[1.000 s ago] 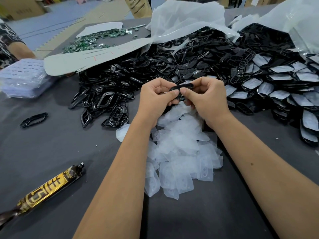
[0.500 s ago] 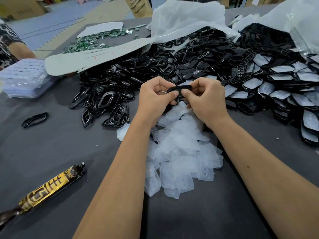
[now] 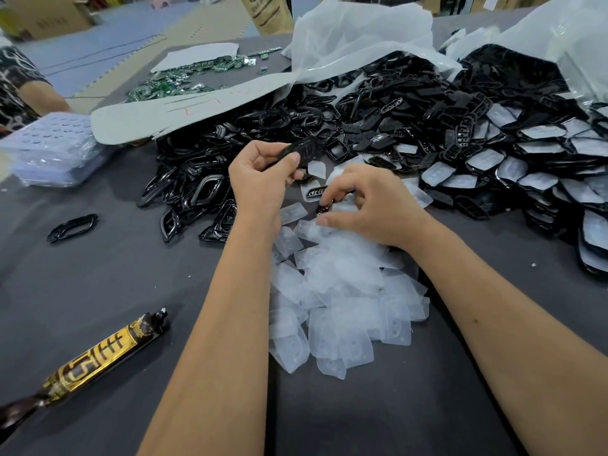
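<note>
Now apart: left hand (image 3: 260, 179) alone around black frame (image 3: 297, 148), right hand (image 3: 371, 209) over clear films (image 3: 345, 291), grasp unclear.

On the table (image 3: 98, 291), a heap of plastic frames (image 3: 204, 179) fills the far middle, with film-covered shells (image 3: 543, 166) to its right. Before the heap lies a pile of film pieces (image 3: 345, 291), between the forearms. The left hand (image 3: 260, 179) holds a plastic frame (image 3: 296, 149) over the heap's near edge. The right hand (image 3: 371, 205) is just right of it, above the pile's far end. A lone frame (image 3: 72, 227) lies left of the heap, a tube (image 3: 98, 360) at near left, stacked trays (image 3: 52, 149) at far left, and circuit boards (image 3: 171, 80) behind.
</note>
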### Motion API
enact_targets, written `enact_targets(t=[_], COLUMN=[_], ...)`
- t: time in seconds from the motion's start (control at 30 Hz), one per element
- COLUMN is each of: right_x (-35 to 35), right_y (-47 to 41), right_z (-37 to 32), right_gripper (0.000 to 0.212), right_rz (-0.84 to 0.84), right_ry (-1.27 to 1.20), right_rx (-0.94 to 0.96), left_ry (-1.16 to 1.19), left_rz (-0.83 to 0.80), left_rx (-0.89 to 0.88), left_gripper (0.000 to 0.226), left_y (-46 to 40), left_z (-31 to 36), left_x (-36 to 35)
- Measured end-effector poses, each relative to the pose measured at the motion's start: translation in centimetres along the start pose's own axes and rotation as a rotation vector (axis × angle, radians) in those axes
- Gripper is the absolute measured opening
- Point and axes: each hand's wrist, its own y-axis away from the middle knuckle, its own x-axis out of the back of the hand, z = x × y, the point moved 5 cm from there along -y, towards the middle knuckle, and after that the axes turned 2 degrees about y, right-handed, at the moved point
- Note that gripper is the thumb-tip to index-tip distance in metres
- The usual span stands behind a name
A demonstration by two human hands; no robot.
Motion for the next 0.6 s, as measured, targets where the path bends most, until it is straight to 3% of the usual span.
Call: enact_targets(t=[0.2,0.33,0.43,0.6], right_x=[0.0,0.6,0.9,0.6], right_y=[0.1,0.2,0.3,0.2], right_z=[0.7,1.3,1.2,1.2], right_gripper=[0.020,0.021,0.025,0.029], right_rz=[-0.004,0.125,0.193,0.135], right_ry=[-0.092,-0.271,-0.273,-0.290], right_rx=[-0.008,-0.039,-0.052,-0.121], left_ry=[0.032,0.029,0.028,0.026], left_rz=[0.019,0.010,-0.002,-0.008], left_rx=[0.018,0.022,0.029,0.043], left_gripper=[0.025,0.024,0.024,0.023], left_y=[0.0,0.2,0.2,0.3], left_z=[0.0,-0.1,-0.1,-0.2], left_x=[-0.1,-0.3,-0.4,-0.6])
